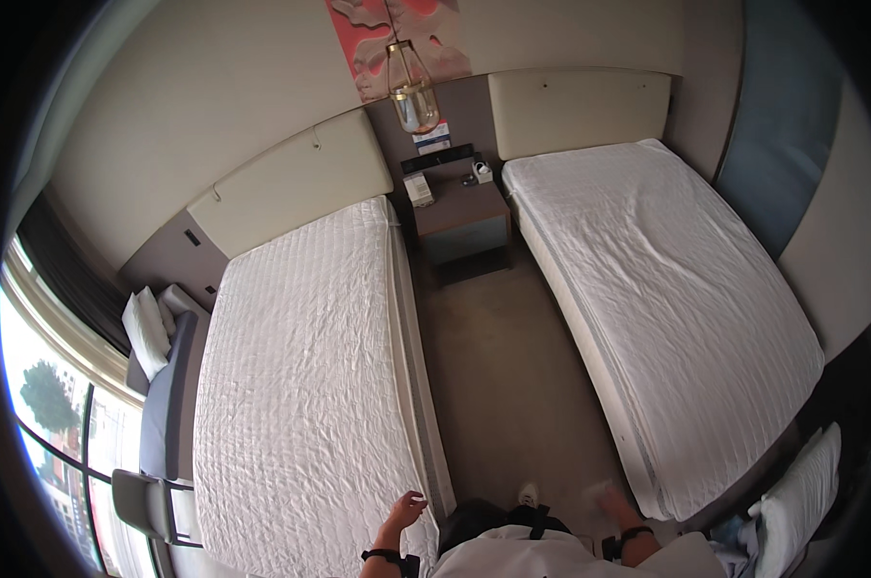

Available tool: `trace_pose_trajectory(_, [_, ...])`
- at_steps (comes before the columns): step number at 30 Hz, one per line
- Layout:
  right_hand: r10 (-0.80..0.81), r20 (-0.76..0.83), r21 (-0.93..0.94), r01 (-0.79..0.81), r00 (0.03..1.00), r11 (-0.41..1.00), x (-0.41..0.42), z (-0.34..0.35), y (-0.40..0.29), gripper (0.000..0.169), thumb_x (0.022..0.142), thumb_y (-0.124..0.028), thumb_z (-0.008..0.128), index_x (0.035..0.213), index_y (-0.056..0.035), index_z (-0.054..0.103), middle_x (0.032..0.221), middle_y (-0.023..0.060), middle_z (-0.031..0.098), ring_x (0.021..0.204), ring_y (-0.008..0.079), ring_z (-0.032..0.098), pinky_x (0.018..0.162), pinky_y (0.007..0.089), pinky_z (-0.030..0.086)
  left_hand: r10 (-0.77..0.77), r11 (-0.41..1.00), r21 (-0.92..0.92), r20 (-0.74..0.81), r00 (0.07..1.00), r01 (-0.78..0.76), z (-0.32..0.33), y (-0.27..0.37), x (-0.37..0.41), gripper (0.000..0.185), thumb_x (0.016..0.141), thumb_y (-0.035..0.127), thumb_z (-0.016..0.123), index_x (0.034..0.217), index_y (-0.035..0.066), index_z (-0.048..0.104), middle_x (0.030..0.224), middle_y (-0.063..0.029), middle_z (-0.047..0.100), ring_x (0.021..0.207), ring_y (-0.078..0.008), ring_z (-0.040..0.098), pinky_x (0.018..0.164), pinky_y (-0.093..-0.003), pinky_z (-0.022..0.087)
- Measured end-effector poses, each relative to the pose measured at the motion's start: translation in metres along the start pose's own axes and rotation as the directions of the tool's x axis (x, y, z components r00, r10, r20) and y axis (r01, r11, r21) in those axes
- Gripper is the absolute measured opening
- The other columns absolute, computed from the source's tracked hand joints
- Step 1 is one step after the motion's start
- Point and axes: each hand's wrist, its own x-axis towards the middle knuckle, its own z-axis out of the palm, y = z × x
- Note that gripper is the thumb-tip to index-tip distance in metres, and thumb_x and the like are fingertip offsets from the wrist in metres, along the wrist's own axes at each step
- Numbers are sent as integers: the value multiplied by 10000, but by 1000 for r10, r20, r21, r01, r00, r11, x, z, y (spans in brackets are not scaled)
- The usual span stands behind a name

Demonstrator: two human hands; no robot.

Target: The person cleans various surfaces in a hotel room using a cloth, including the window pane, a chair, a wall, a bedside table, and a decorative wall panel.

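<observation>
My left hand (408, 509) hovers over or rests at the near right edge of the left bed's mattress (309, 376); which of the two, I cannot tell. Its fingers are loosely bent and apart, with nothing between them. A quilted white cover lies on that mattress. Blurred by motion, my right hand (613, 500) is beside the near corner of the right bed's mattress (666, 303). A pale blur at its fingers leaves unclear whether it holds anything. The right mattress has a white, wrinkled cover. Both wrists wear dark bands.
Between the beds runs a carpeted floor (511, 368) up to a nightstand (464, 213). A glass pendant lamp (413, 97) hangs above. White pillows (800, 498) are at the near right. By the window are a grey chair (140, 504) and a cushioned bench (166, 404).
</observation>
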Motion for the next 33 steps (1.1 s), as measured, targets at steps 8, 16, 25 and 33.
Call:
trace_pose_trajectory(8, [-62, 176, 209, 24, 982, 978, 96, -115, -203, 450, 872, -344, 672, 1139, 17, 639, 1030, 199, 691, 951, 336, 670, 788, 438, 508, -287, 951, -33, 279, 916, 308, -18, -28, 55, 559, 876, 377, 728, 1278, 25, 563, 1013, -139, 726, 855, -197, 699, 732, -353, 560])
trace_pose_trajectory(16, [-237, 352, -245, 334, 905, 910, 140, -109, -55, 361, 894, -356, 595, 1050, -43, 685, 966, 181, 702, 873, 363, 678, 760, 462, 537, -321, 906, -296, -12, 947, 303, -69, -30, 128, 445, 853, 261, 734, 1172, -22, 603, 930, -151, 725, 793, -217, 712, 700, -362, 580])
trace_pose_trajectory(25, [-43, 251, -266, 112, 967, 957, 200, -150, -81, 291, 870, -236, 615, 1070, -44, 705, 941, 116, 726, 837, 271, 701, 724, 428, 557, -379, 885, -284, 19, 925, 368, -79, -4, 164, 428, 869, 277, 711, 1174, -5, 604, 939, -159, 722, 809, -217, 715, 711, -354, 573])
trace_pose_trajectory(33, [65, 306, 123, -107, 950, 987, 294, -181, -123, 359, 882, -251, 596, 1109, 22, 651, 935, 187, 694, 876, 359, 673, 770, 438, 545, -450, 865, -208, 81, 890, 456, -104, 26, 175, 459, 866, 266, 713, 1224, 8, 586, 993, -163, 721, 846, -216, 720, 735, -353, 579])
